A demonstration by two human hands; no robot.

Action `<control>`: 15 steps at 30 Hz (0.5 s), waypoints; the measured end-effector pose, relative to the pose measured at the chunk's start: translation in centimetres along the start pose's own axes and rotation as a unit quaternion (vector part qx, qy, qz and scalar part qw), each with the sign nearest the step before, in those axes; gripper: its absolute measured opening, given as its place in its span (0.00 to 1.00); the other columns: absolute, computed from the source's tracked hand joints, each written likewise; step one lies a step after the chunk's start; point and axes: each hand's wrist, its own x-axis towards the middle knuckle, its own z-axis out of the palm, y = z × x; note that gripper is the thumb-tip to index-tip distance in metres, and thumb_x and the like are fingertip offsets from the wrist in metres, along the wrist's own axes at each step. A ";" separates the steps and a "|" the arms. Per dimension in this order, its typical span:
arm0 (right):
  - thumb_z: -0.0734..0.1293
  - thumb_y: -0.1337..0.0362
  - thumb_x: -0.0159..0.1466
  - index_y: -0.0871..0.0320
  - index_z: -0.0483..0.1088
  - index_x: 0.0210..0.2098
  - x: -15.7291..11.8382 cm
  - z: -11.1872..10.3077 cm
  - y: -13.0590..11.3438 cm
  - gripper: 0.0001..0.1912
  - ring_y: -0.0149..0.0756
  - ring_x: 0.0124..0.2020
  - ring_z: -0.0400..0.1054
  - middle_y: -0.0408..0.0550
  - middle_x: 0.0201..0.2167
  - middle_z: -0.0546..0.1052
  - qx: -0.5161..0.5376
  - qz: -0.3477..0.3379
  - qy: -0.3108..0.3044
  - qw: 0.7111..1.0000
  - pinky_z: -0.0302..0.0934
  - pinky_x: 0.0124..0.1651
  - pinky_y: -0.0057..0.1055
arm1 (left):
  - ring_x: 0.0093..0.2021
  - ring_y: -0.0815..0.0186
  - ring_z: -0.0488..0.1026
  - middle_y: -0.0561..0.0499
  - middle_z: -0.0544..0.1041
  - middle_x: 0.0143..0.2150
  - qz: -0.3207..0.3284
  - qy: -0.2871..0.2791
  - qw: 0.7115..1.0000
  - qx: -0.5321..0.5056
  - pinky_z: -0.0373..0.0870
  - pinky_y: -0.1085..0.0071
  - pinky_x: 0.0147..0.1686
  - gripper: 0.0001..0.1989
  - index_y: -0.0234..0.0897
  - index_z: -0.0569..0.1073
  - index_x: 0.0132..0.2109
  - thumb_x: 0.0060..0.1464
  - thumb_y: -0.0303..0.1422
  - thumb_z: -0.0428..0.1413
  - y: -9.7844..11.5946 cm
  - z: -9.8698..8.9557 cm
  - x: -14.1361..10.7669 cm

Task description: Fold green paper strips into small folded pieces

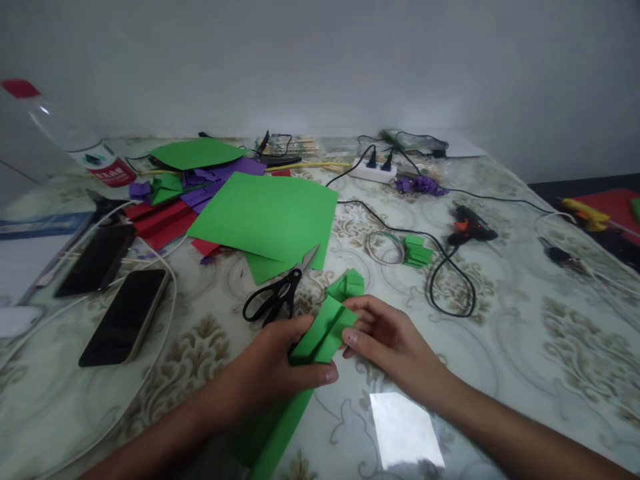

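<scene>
One folded green strip (pixel 327 330) is in the two hands, raised over the near middle of the patterned tabletop (pixel 520 360). The left hand (pixel 280 353) grasps it between thumb and fingers along its left side and lower end; the right hand (pixel 393 333) pinches its right edge with thumb and fingertips. One longer green piece (pixel 285 433) runs below the left hand to the bottom edge; the view is dim there, so it may be part of the same paper.

Just beyond the fingertips lies one small folded green paper (pixel 349 285), and to its left one pair of black-handled scissors (pixel 280 293), blades pointing away toward one large green sheet (pixel 270 213). Behind that sheet is one rounded green sheet (pixel 200 153), with red paper (pixel 163 220) to the left.

To the right are one thin ring (pixel 385 263), one pleated green piece (pixel 417 251) beside it and one glue gun (pixel 473 225). Farther back, one white power strip (pixel 373 172) holds two black plugs (pixel 387 162), near one purple bundle (pixel 423 185). At the left sit two phones (pixel 124 320) and, behind them, one red-capped bottle (pixel 100 157)
</scene>
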 end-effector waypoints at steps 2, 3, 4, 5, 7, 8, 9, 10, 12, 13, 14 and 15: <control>0.80 0.52 0.59 0.57 0.73 0.44 0.1 -0.1 0.1 0.22 0.30 0.29 0.73 0.41 0.29 0.77 -0.002 0.009 0.015 1.000 0.70 0.35 0.28 | 0.36 0.62 0.72 0.54 0.77 0.36 -0.007 -0.013 1.000 0.002 0.67 0.70 0.36 0.11 0.38 0.81 0.46 0.55 0.33 0.65 0.1 0.1 0.0; 0.80 0.52 0.59 0.58 0.74 0.43 0.1 -0.1 0.2 0.22 0.30 0.28 0.73 0.41 0.28 0.77 -0.004 0.011 0.022 1.000 0.70 0.34 0.28 | 0.36 0.63 0.71 0.54 0.77 0.36 -0.005 -0.017 1.000 0.001 0.66 0.70 0.36 0.11 0.39 0.80 0.46 0.55 0.33 0.64 0.2 0.1 -0.1; 0.80 0.52 0.59 0.58 0.74 0.43 0.1 -0.1 0.2 0.21 0.30 0.27 0.74 0.41 0.27 0.78 -0.006 0.013 0.026 1.000 0.71 0.34 0.29 | 0.36 0.63 0.70 0.55 0.76 0.36 -0.002 -0.020 1.000 0.000 0.65 0.70 0.36 0.11 0.39 0.80 0.46 0.55 0.32 0.64 0.3 0.1 -0.1; 0.80 0.53 0.59 0.58 0.75 0.42 0.2 -0.2 0.2 0.21 0.31 0.27 0.75 0.41 0.26 0.78 -0.008 0.014 0.028 0.999 0.71 0.34 0.29 | 0.36 0.64 0.70 0.55 0.76 0.36 0.001 -0.022 1.000 -0.002 0.65 0.70 0.37 0.11 0.40 0.80 0.47 0.56 0.32 0.63 0.4 0.1 -0.1; 0.80 0.53 0.58 0.59 0.75 0.40 0.2 -0.3 0.2 0.20 0.32 0.27 0.75 0.42 0.25 0.79 -0.013 0.016 0.028 0.999 0.72 0.34 0.30 | 0.36 0.64 0.70 0.55 0.76 0.36 -0.004 -0.026 1.000 -0.009 0.65 0.70 0.37 0.10 0.40 0.80 0.46 0.56 0.32 0.63 0.5 0.0 0.0; 0.80 0.53 0.58 0.59 0.76 0.40 0.2 -0.3 0.2 0.20 0.32 0.27 0.76 0.42 0.25 0.80 -0.016 0.017 0.027 0.999 0.72 0.34 0.31 | 0.36 0.64 0.70 0.55 0.76 0.36 -0.009 -0.029 0.999 -0.010 0.66 0.70 0.37 0.10 0.40 0.79 0.46 0.56 0.32 0.63 0.5 0.0 0.0; 0.80 0.53 0.58 0.59 0.76 0.39 0.2 -0.3 0.1 0.19 0.33 0.27 0.76 0.43 0.25 0.80 -0.017 0.018 0.027 0.999 0.72 0.34 0.31 | 0.36 0.63 0.71 0.55 0.76 0.36 -0.014 -0.031 0.999 -0.011 0.66 0.70 0.38 0.10 0.39 0.79 0.46 0.56 0.32 0.63 0.5 0.0 0.1; 0.81 0.53 0.58 0.59 0.76 0.39 0.2 -0.3 0.0 0.19 0.32 0.27 0.76 0.43 0.25 0.81 -0.018 0.018 0.026 0.999 0.73 0.34 0.31 | 0.37 0.63 0.71 0.55 0.76 0.36 -0.018 -0.032 0.999 -0.011 0.67 0.69 0.38 0.10 0.39 0.79 0.46 0.56 0.33 0.63 0.4 0.0 0.2; 0.81 0.53 0.58 0.58 0.76 0.38 0.2 -0.2 -0.1 0.18 0.32 0.26 0.76 0.43 0.25 0.81 -0.017 0.017 0.027 0.999 0.72 0.34 0.30 | 0.37 0.62 0.73 0.55 0.77 0.36 -0.019 -0.037 0.999 -0.002 0.69 0.69 0.38 0.10 0.39 0.78 0.45 0.56 0.33 0.64 0.4 -0.1 0.1; 0.81 0.53 0.58 0.58 0.76 0.37 0.2 -0.2 -0.1 0.18 0.32 0.26 0.76 0.43 0.25 0.81 -0.016 0.016 0.028 0.999 0.72 0.34 0.30 | 0.38 0.61 0.74 0.54 0.78 0.36 -0.016 -0.035 0.999 0.005 0.70 0.68 0.38 0.10 0.39 0.79 0.45 0.56 0.34 0.65 0.4 -0.2 0.0; 0.81 0.54 0.58 0.58 0.76 0.37 0.2 -0.2 -0.1 0.18 0.32 0.26 0.76 0.43 0.25 0.81 -0.014 0.015 0.028 0.999 0.72 0.34 0.30 | 0.39 0.61 0.75 0.54 0.79 0.37 -0.008 -0.022 1.000 0.011 0.71 0.68 0.39 0.10 0.40 0.79 0.45 0.56 0.34 0.65 0.5 -0.4 -0.3; 0.81 0.54 0.58 0.58 0.76 0.36 0.3 -0.2 -0.1 0.18 0.32 0.26 0.76 0.43 0.24 0.81 -0.012 0.015 0.029 0.999 0.72 0.34 0.30 | 0.40 0.59 0.76 0.53 0.80 0.39 0.002 0.004 1.000 0.019 0.72 0.67 0.40 0.11 0.41 0.79 0.46 0.56 0.35 0.66 0.6 -0.6 -0.6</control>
